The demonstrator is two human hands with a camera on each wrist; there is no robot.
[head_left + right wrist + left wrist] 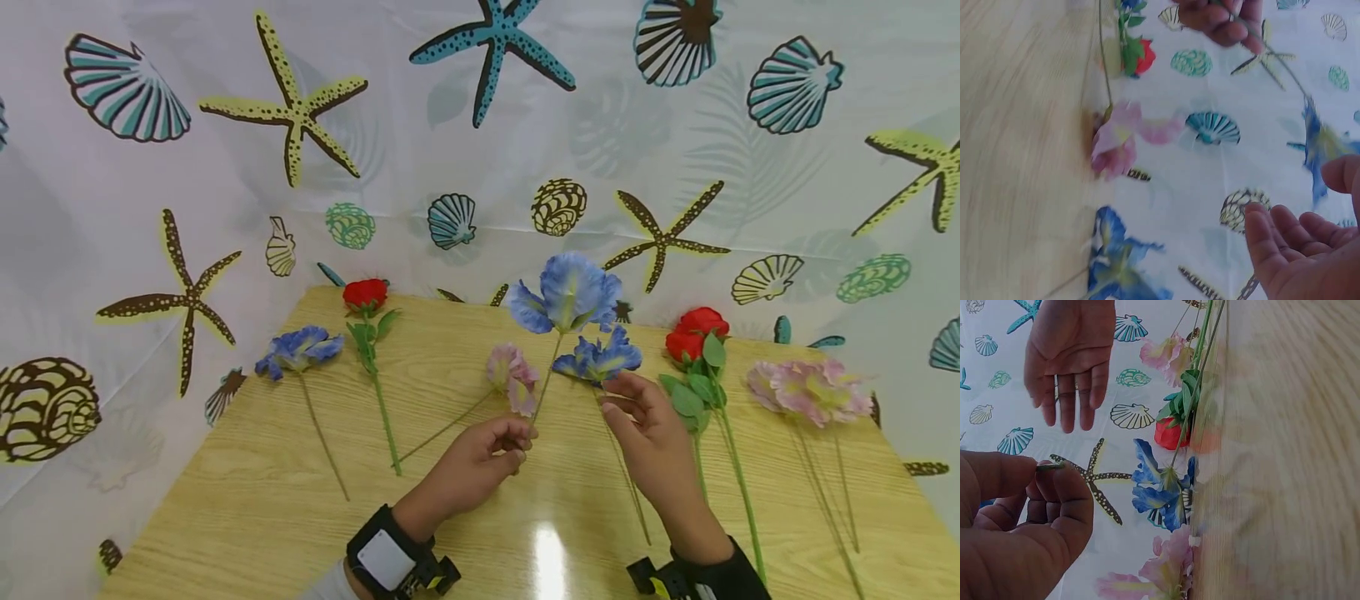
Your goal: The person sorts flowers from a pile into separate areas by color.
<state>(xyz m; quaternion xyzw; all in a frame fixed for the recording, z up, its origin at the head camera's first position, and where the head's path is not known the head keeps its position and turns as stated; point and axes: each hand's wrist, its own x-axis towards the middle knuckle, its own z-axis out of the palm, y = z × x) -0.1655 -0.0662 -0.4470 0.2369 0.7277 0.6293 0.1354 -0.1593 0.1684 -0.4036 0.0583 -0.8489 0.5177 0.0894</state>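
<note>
My left hand (480, 462) pinches the thin stem of a blue artificial flower (572, 292) between thumb and fingers. The bloom stands upright above the table at the far side. My right hand (648, 437) is raised to the right of it, palm turned inward, its fingers loosely extended with nothing in them, as the right wrist view (1310, 250) also shows. Below and behind its fingertips, a second blue flower (603, 357) lies on the table, its stem running toward the front. A pink flower (512, 375) lies just beyond my left hand, stem pointing left.
The wooden table (247, 517) also bears a blue flower (300, 350) and a red rose (365, 295) at left. To the right lie red roses (696, 332) and pink flowers (813, 390). Behind hangs a seashell-and-starfish cloth (465, 167).
</note>
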